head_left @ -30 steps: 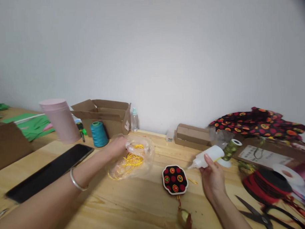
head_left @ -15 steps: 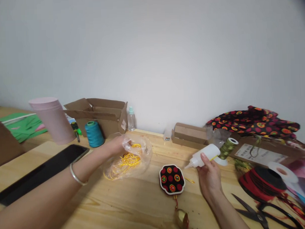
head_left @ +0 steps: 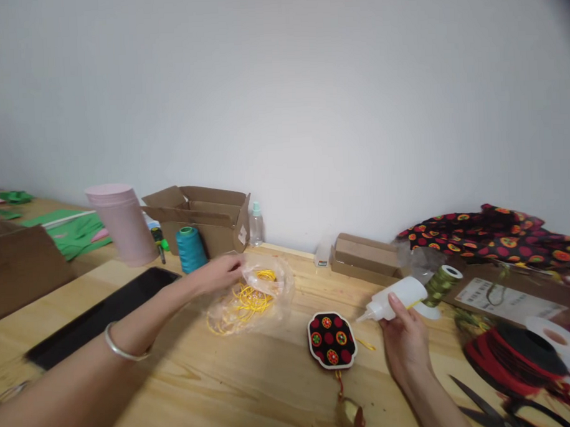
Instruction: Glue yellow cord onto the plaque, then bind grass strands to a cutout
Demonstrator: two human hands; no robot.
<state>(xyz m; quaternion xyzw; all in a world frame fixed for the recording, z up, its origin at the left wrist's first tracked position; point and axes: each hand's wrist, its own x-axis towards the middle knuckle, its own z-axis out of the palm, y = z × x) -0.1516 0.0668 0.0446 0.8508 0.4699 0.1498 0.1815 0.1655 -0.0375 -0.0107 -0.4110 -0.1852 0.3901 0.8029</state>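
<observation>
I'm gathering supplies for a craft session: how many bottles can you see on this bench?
2. A white squeeze bottle is gripped in the right hand, and a small clear bottle with a teal cap stands beside the open cardboard box. More may be hidden behind the boxes.

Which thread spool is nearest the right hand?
The olive-green spool, just beyond the right hand; the teal cone stands far left by the cardboard box.

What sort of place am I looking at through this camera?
Probably a handicraft workbench: a glue bottle, a teal thread cone and patterned fabric share a wooden table.
</observation>
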